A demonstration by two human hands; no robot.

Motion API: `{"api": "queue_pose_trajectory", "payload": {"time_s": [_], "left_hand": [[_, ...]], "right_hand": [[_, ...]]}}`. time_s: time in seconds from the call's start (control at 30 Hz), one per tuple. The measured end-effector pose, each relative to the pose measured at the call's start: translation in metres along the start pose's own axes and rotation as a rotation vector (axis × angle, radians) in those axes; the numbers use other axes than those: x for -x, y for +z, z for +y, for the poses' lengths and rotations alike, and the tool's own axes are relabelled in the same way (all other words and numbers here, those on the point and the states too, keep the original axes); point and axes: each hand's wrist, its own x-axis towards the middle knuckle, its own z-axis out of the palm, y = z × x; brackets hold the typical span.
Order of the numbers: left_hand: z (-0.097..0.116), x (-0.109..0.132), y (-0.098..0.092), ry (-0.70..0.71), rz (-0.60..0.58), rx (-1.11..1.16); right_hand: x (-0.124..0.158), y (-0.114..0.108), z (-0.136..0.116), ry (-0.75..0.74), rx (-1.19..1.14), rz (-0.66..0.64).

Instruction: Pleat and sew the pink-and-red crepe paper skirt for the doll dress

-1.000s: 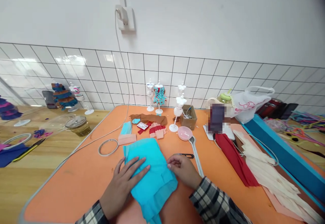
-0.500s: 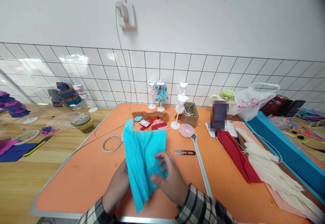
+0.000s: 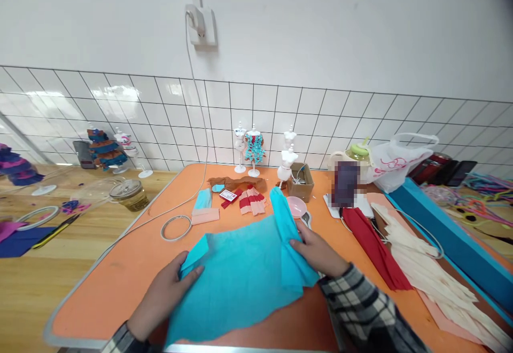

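Note:
A thin sheet of turquoise crepe paper (image 3: 240, 273) is spread between my hands above the front of the orange table (image 3: 108, 283). My left hand (image 3: 164, 294) pinches its left edge, where a corner is folded over, thumb on top. My right hand (image 3: 320, 254) grips the gathered, folded right part of the sheet. Beyond the paper lie a folded pale pink strip (image 3: 206, 216), a light blue piece (image 3: 203, 199) and a pink-and-red pleated piece (image 3: 252, 202). The thread snips are hidden, apparently under the sheet.
Small white dress forms (image 3: 287, 165) stand near the tiled wall, one in a turquoise ruffled outfit (image 3: 254, 148). A pink bowl (image 3: 295, 208) and cardboard box (image 3: 300, 182) are behind my right hand. A ring (image 3: 176, 228) lies left; red cloth-like material (image 3: 374, 246) lies right.
The turquoise crepe paper has been opened out from a folded bundle into a wide sheet. My left hand moved left, and my right hand moved right and closed on the paper.

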Motion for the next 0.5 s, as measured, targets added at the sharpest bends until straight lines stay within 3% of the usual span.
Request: {"api": "queue_pose_trajectory", "payload": {"time_s": [0.1,0.2,0.3,0.33,0.4,0.43,0.5], "left_hand": [[-0.018,-0.015,-0.024,0.004,0.045,-0.242],[-0.026,-0.027,-0.043,-0.041,0.040,-0.338],[-0.023,-0.019,-0.053,-0.041,0.097,-0.527],[-0.016,-0.011,-0.054,0.028,0.176,-0.611],[0.008,0.012,-0.052,0.376,0.498,-0.722],[0.024,0.024,-0.050,0.586,0.582,-0.716],[0.063,0.038,-0.042,0.852,0.499,-0.685]], "right_hand": [[-0.003,-0.022,0.004,0.054,0.265,-0.093],[-0.016,-0.020,0.004,0.074,0.402,-0.026],[-0.031,-0.009,-0.015,-0.008,0.435,0.056],[-0.034,-0.005,-0.028,-0.078,0.512,0.039],[-0.039,0.005,-0.060,-0.213,0.703,-0.132],[-0.041,0.010,-0.078,-0.289,0.780,-0.239],[-0.042,0.020,-0.116,-0.437,0.909,-0.405]]}}
